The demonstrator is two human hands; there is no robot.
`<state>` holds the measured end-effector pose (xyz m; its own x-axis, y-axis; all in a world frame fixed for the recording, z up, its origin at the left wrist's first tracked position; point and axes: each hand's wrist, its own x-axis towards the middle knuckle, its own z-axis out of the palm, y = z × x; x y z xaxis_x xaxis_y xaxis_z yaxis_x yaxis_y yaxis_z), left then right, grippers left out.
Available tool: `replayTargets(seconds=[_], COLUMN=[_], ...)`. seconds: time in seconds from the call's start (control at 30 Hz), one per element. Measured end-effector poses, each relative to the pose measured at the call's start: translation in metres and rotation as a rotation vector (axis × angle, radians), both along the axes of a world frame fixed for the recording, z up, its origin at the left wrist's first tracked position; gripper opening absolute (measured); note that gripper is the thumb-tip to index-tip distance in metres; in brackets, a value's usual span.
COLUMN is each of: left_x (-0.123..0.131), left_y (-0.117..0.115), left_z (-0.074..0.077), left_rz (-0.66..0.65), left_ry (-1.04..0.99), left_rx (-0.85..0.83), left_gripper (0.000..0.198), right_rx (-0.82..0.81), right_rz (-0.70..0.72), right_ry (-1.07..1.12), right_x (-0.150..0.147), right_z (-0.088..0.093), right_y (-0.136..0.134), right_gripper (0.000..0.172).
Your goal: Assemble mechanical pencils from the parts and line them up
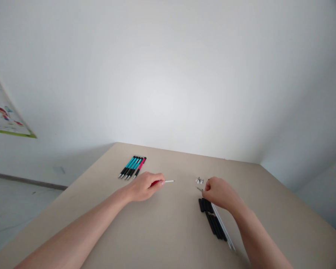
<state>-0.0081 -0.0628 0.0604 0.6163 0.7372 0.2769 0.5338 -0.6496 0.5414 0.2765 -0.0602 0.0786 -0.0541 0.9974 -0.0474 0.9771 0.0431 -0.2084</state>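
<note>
My left hand [145,186] is closed around a red pen barrel [156,182]. A white ink refill [169,181] with a thin tip sticks out of the barrel to the right. My right hand [220,192] has its fingertips pinched on a thin grey piece that looks like a small spring [199,189]. Just beyond those fingers lie several small silver pen tips [199,181]. Several black grip sleeves [212,220] lie in a bundle below the right hand, with white refills [224,228] along their right side. The hand covers the upper end of this group.
Several assembled pens lie in a row at the far left, turquoise-and-black ones [129,167] beside a pink-and-black one [140,167]. The beige table [156,231] meets a white wall [168,74] at the back. A poster [5,112] hangs on the left.
</note>
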Motion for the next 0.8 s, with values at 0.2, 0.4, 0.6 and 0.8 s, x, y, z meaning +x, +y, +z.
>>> replayTargets(seconds=[0.2, 0.4, 0.6, 0.8], left_x=[-0.001, -0.001, 0.000, 0.000], left_y=[0.003, 0.003, 0.003, 0.003], left_z=[-0.006, -0.005, -0.005, -0.006], left_rz=[-0.019, -0.033, -0.043, -0.041], left_ry=[0.018, 0.020, 0.029, 0.028], left_rx=[0.002, -0.011, -0.017, -0.014], left_gripper=[0.028, 0.026, 0.024, 0.027], right_rx=[-0.173, -0.212, -0.184, -0.214], right_rz=[0.101, 0.133, 0.160, 0.239], right_ry=[-0.020, -0.043, -0.071, 0.152], right_x=[0.001, -0.004, -0.012, -0.015], right_z=[0.017, 0.013, 0.009, 0.011], right_y=[-0.019, -0.024, -0.030, -0.026], right_gripper=[0.019, 0.019, 0.021, 0.013])
